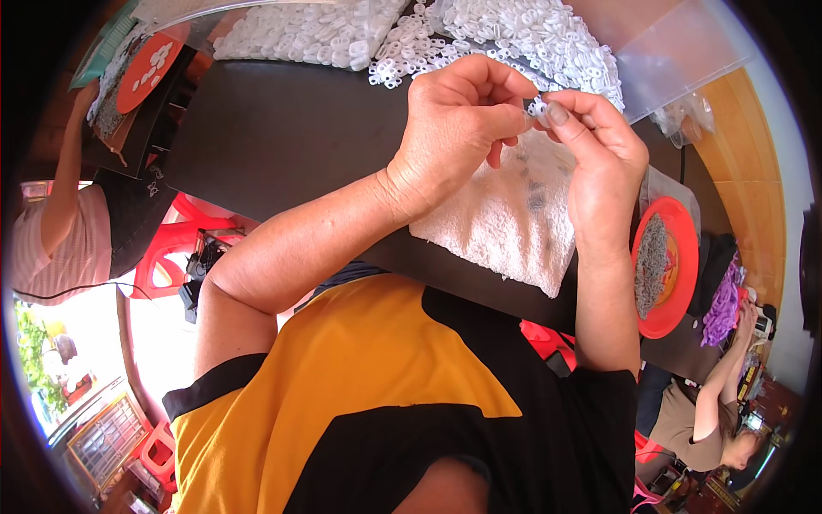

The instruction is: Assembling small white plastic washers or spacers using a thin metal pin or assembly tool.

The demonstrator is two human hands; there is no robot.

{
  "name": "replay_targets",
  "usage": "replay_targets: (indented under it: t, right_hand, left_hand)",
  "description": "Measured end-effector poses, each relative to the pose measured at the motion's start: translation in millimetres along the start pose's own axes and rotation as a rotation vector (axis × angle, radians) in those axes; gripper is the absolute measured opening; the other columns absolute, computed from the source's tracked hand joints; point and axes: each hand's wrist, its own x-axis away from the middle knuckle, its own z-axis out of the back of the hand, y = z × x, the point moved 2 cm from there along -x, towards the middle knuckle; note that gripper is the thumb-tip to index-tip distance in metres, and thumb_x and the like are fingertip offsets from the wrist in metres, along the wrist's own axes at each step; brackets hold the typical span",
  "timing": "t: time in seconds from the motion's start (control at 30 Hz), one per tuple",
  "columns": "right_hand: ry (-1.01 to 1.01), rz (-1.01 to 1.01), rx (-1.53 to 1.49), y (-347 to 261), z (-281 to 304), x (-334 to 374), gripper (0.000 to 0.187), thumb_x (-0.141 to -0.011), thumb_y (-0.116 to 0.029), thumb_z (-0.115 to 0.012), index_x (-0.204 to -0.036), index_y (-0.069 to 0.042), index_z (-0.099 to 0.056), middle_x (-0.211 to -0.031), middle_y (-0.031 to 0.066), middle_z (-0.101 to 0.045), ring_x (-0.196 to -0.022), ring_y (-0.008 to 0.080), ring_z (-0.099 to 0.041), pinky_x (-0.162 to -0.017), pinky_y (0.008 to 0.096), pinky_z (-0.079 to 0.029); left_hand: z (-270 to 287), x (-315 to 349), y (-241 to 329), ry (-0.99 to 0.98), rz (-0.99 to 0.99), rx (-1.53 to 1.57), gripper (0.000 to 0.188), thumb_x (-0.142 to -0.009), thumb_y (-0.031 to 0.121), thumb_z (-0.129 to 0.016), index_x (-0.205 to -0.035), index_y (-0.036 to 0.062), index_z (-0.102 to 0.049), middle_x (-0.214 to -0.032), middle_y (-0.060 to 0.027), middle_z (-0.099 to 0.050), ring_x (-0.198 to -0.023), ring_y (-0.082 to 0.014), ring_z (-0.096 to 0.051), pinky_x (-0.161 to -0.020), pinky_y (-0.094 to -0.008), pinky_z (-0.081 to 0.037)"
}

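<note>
Above a pale, fluffy towel [505, 214] on the dark table, my two hands meet fingertip to fingertip. My right hand [599, 150] pinches a small white plastic piece [537, 108] between thumb and forefinger. Right beside it is my left hand [471, 111], its thumb and forefinger closed in a pinch; whatever is between them is too small or hidden to name. Just beyond my hands lie loose white plastic pieces [402, 56] with holes in them, spread between two larger heaps.
Clear plastic holds heaps of white pieces [308, 34] at the far side. A red plate [681, 295] with tiny grey parts stands at the right. Two other people [64, 223] [698, 420] work at left and right. Red stools [175, 248] stand at the left.
</note>
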Motion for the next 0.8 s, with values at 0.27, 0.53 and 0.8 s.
replay_targets:
  t: [0.27, 0.53, 0.8]
  right_hand:
    - [0.058, 0.121, 0.060, 3.0, -6.4, 4.8, 0.011, -0.089, 0.000, -0.063, -0.100, 0.003, -0.065, -0.091, 0.0035, -0.066, -0.083, 0.0091, -0.061, -0.078, 0.0227, -0.049]
    - [0.079, 0.082, -0.017, 5.0, -6.2, 4.9, 0.011, -0.089, 0.000, -0.063, -0.100, 0.002, -0.064, -0.091, 0.0026, -0.065, -0.084, 0.0087, -0.060, -0.078, 0.0222, -0.048]
    - [0.058, 0.064, -0.052, 5.3, -5.9, 5.3, 0.011, -0.089, 0.001, -0.064, -0.100, 0.002, -0.064, -0.090, 0.0027, -0.065, -0.083, 0.0086, -0.059, -0.078, 0.0220, -0.047]
  left_hand:
    - [-0.7, 1.4, -0.1, 0.011, 0.009, -0.006, 0.019, -0.080, -0.008, -0.064, -0.098, -0.0032, -0.064, -0.082, -0.0071, -0.064, -0.063, -0.0122, -0.060, -0.048, -0.0236, -0.046]
    - [-0.5, 1.3, -1.3, 0.014, 0.010, 0.019, 0.020, -0.078, -0.009, -0.064, -0.097, -0.0034, -0.063, -0.082, -0.0079, -0.064, -0.063, -0.0129, -0.060, -0.047, -0.0236, -0.045]
    - [-0.2, 2.2, -1.0, 0.021, 0.019, 0.032, 0.020, -0.078, -0.009, -0.064, -0.097, -0.0034, -0.063, -0.083, -0.0084, -0.064, -0.064, -0.0138, -0.061, -0.047, -0.0238, -0.045]
